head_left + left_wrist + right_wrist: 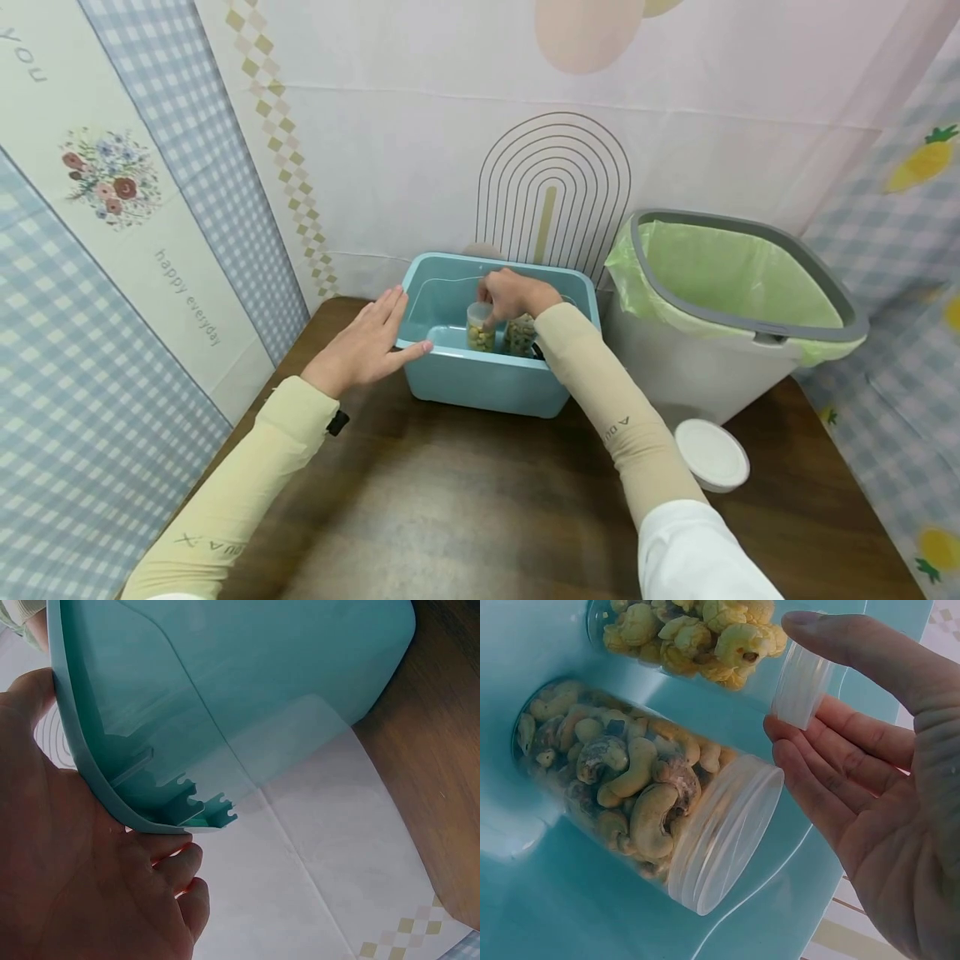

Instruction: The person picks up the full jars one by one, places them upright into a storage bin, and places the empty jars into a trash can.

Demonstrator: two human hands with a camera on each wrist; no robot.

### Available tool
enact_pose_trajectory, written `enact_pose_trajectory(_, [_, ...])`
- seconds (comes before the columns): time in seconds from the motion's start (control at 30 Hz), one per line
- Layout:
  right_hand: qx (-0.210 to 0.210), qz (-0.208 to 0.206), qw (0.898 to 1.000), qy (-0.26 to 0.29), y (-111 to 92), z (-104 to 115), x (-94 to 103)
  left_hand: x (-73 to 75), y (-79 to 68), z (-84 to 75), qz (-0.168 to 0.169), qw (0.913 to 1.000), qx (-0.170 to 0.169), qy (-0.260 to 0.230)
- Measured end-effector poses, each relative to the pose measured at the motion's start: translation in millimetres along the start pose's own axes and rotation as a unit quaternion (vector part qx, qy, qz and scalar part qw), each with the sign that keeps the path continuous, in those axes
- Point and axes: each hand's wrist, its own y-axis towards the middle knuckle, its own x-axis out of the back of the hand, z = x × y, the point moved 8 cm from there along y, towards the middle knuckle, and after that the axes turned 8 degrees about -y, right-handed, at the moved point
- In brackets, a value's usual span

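Observation:
A light blue plastic bin [480, 385] stands on the table against the back wall. Inside it, my right hand [517, 292] pinches the whitish lid of a clear jar of popcorn [697, 637] between thumb and fingers. Right beside that jar is a clear jar of cashews [622, 772] with a translucent screw lid; no finger is on it. At the bin's left corner, my left hand [367, 342] rests on the rim, its fingers extended and thumb stretched over the front edge. From the left wrist, the bin's rim [82, 757] runs along that hand; both jars are out of sight there.
To the right of the bin stands a grey waste bin [667, 358] lined with a green bag. A round white lidded tub [712, 455] sits on the brown wooden table [450, 500] in front of it. Patterned cloth hangs behind and at both sides.

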Motion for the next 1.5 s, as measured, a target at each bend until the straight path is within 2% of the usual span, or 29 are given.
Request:
enact_pose_trajectory(0.23, [0.0, 0.014, 1.0, 0.003, 0, -2, 1.1, 0.0, 2.7, -1.7, 0.003, 1.0, 0.004, 0.004])
enact_pose_trajectory(0.37, [0.017, 0.017, 1.0, -0.003, -1, 1, 6.9, 0.6, 3.1, -3.2, 0.001, 1.0, 0.007, 0.0])
enact_pose_trajectory(0.9, [0.028, -0.007, 0.999, -0.029, -20, 3, 51.3, -1.0, 10.7, -4.3, -0.002, 0.9997, 0.024, -0.001])
enact_pose_trajectory(1.17, [0.031, -0.011, 0.998, -0.047, -40, 14, 75.9, -0.9, 10.8, -3.8, -0.002, 0.9996, 0.029, -0.005])
enact_pose_trajectory(1.5, [0.024, -0.003, 0.998, -0.06, -79, 25, 103.9, -2.6, 13.2, -4.3, 0.002, 0.9996, 0.028, -0.002])
